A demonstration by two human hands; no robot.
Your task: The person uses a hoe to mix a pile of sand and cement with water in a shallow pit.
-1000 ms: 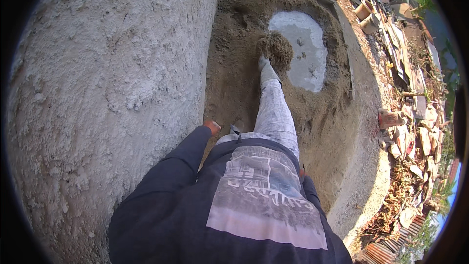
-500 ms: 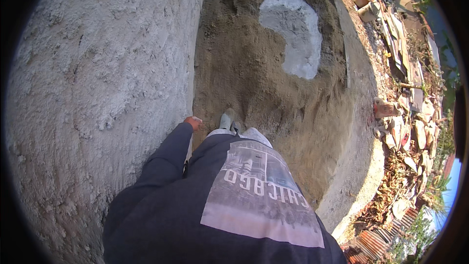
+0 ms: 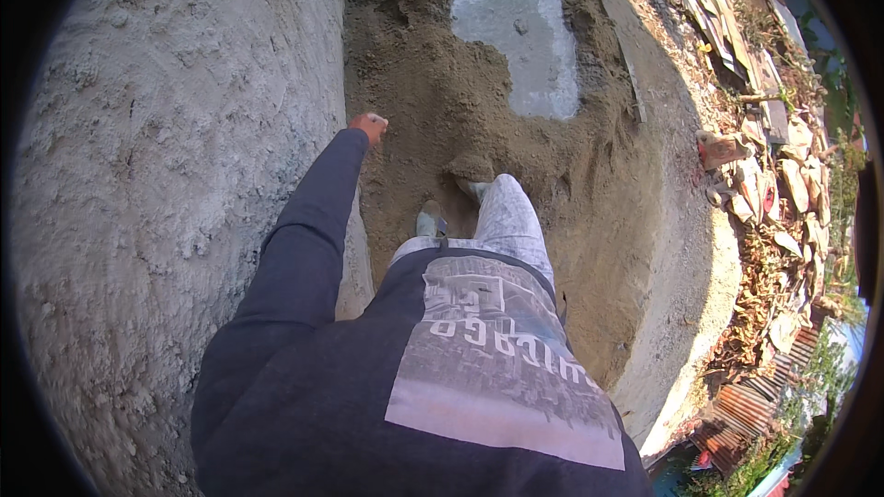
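left hand (image 3: 370,127) stretched forward beside grey wall (image 3: 166,175) — fingers apart or together, i cannot tell

Lettering (image 3: 506,345): one row of large, pale characters, inverted in this view and slanting down toward the right. Location: grey-and-pink printed panel (image 3: 502,423) on the front of the dark shirt (image 3: 295,396). Legibility: blurred, with distorted strokes.
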